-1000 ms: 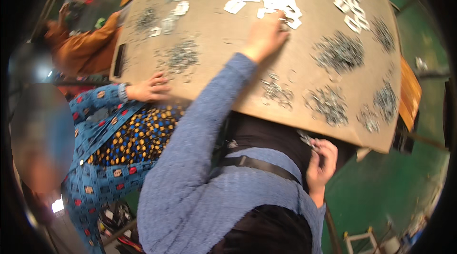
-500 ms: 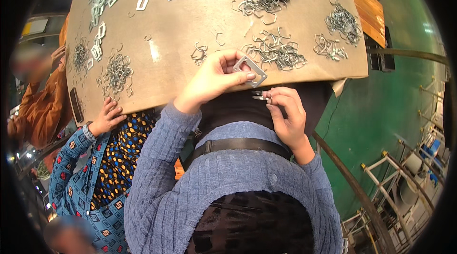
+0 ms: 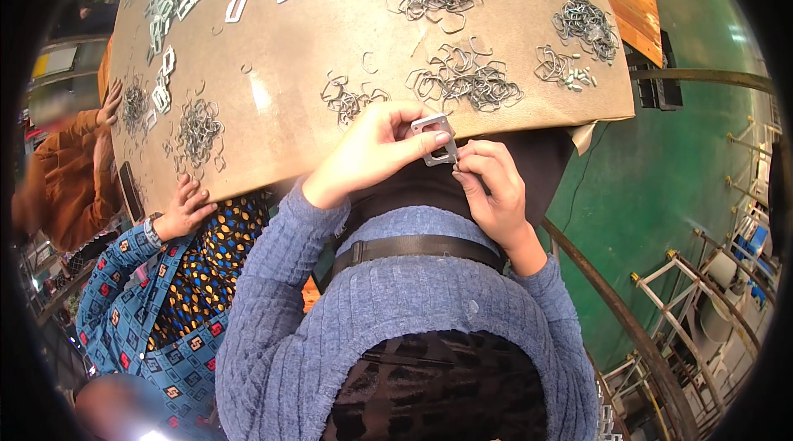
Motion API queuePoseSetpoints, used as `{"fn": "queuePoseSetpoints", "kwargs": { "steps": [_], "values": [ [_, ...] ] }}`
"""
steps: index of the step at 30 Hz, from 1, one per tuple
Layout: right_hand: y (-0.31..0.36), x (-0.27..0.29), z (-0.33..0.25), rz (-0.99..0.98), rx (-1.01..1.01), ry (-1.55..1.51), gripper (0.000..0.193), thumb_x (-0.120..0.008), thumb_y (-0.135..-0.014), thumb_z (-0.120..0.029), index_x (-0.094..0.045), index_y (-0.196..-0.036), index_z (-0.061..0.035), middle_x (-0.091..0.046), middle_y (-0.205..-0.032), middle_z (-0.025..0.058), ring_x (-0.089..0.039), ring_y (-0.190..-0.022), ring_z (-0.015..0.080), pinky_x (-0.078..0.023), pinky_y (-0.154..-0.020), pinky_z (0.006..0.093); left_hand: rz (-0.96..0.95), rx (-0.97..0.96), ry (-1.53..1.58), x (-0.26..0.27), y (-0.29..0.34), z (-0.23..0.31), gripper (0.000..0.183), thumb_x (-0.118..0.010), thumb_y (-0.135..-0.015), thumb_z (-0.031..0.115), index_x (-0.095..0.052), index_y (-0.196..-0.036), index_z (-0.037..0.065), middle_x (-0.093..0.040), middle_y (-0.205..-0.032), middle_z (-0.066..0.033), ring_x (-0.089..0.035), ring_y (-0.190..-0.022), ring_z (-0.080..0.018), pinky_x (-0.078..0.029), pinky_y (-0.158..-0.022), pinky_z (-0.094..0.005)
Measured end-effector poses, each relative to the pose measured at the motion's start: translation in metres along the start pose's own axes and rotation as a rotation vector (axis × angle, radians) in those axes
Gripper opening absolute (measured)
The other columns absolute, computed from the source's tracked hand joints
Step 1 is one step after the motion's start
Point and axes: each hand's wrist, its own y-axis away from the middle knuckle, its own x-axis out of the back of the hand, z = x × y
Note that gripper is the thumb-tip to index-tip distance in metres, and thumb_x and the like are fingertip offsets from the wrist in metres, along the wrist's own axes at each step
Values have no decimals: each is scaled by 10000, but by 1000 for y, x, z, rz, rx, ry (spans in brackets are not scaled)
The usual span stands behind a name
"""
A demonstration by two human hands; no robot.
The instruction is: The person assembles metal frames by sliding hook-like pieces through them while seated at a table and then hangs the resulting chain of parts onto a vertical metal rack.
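Bright overhead light, board glare, fisheye-bent blurred dark rim.

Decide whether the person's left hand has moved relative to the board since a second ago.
Yes. The left hand has come back from the board's far side to its near edge, holding the flat metal buckle.

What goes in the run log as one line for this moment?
left hand: holds flat rectangular metal buckle plate | right hand: pinching plate's lower edge | brown board table: grey wire-clip piles
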Motion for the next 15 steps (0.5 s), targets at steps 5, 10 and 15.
{"fn": "queuePoseSetpoints", "kwargs": {
  "steps": [5, 10, 15],
  "values": [
    [4, 4, 1, -4, 9, 31, 159, -673, -771, 41, -600, -907, -2, -586, -942, 117, -622, -817, 253, -526, -668, 331, 4, -81, -115, -13, 8, 10, 144, -675, -850, 118, -671, -955, 20, -655, -856, -22, -584, -776, -74, -467, -711, -242],
    [11, 2, 8, 65, -6, 94, 247, -724, -740, -9, -624, -966, -17, -587, -1025, 125, -614, -874, 263, -528, -721, 341, 137, -706, -623, -27, 8, 4, 131, -724, -746, 77, -693, -873, 66, -605, -774, -60, -594, -680, -190, -464, -577, -304],
    [-33, 20, 16, 191, 137, 263, 366, -774, -667, -53, -625, -1001, -39, -584, -959, 130, -588, -896, 287, -494, -759, 364, 146, -700, -666, -15, 8, -10, 151, -729, -745, 110, -684, -887, 88, -592, -790, -59, -608, -706, -225, -486, -609, -330]
  ]
}}
